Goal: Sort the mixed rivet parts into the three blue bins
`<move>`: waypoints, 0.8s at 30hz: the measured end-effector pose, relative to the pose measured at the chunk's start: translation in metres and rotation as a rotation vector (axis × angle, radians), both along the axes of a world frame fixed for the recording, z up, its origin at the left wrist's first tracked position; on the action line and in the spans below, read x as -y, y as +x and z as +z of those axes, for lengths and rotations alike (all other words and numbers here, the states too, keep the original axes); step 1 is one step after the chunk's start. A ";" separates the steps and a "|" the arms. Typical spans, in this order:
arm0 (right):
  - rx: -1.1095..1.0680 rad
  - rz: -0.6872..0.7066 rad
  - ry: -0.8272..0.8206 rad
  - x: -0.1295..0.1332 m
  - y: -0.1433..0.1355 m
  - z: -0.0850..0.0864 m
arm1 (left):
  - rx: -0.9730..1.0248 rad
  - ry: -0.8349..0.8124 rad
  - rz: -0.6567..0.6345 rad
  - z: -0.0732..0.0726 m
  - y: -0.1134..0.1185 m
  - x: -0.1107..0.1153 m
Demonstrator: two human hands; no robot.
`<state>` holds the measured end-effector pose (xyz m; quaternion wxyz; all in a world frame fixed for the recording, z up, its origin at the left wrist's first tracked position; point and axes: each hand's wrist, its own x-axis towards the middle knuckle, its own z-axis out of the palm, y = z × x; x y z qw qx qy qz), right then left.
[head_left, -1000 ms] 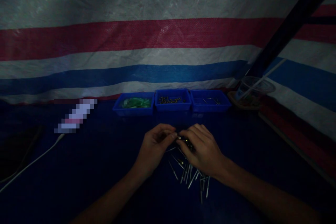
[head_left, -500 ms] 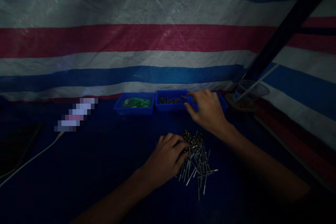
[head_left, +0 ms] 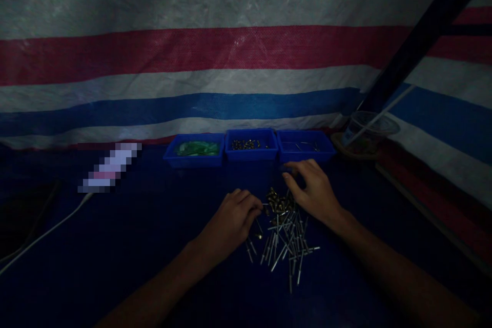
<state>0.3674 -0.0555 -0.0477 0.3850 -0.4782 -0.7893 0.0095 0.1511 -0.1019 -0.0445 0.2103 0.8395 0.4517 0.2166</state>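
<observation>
My left hand (head_left: 238, 215) is at the left of a mixed pile, thumb and fingertips pinched on what looks like a blind rivet, a thin silver end showing. My right hand (head_left: 315, 189) hovers behind the pile's right side, thumb and index finger apart, nothing visible between them. Silver blind rivets (head_left: 292, 241) lie crisscrossed at the front of the pile. Small brass-coloured parts (head_left: 279, 202) are heaped behind them. A few loose pieces (head_left: 251, 248) lie below my left fingers.
Three blue bins stand in a row: the left bin (head_left: 194, 163) holds green items, the middle bin (head_left: 251, 155) small brass-coloured parts, the right bin (head_left: 306, 156) a few thin pins. A plastic cup with a straw (head_left: 357, 130) stands right. A white cable (head_left: 57, 225) crosses the left side.
My right hand has drawn back from over the bins towards the pile, uncovering the right bin. My left hand has shifted slightly left, fingertips now pinched, and loose pieces show below it.
</observation>
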 end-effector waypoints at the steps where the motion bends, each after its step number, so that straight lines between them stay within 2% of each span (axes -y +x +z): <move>1: -0.001 0.029 -0.006 0.002 -0.003 0.001 | 0.042 -0.011 0.018 0.001 -0.001 -0.001; 5: 0.003 0.157 -0.020 0.014 -0.008 0.011 | 0.352 -0.215 0.111 0.004 -0.004 -0.002; 10: 0.138 0.360 0.039 0.033 -0.019 0.019 | 0.770 -0.549 0.091 0.007 -0.003 -0.002; 13: 0.174 0.371 0.148 0.039 -0.030 0.016 | 0.919 -0.665 0.083 0.007 -0.001 -0.001; 15: 0.182 0.336 0.203 0.040 -0.034 0.013 | 0.962 -0.677 0.082 0.008 0.000 0.000; 17: 0.159 0.305 0.262 0.041 -0.035 0.016 | 0.927 -0.632 0.091 0.009 0.000 0.000; 19: 0.089 0.297 0.347 0.043 -0.033 0.027 | 0.779 -0.516 0.102 0.011 -0.002 0.001; 21: -0.002 0.298 0.469 0.045 -0.028 0.047 | 0.520 -0.334 0.057 0.015 -0.005 0.004; 23: -0.077 0.262 0.568 0.045 -0.023 0.070 | 0.224 -0.145 -0.061 0.018 -0.007 0.008; 24: -0.091 0.230 0.558 0.042 -0.022 0.081 | 0.094 -0.076 -0.125 0.019 -0.008 0.010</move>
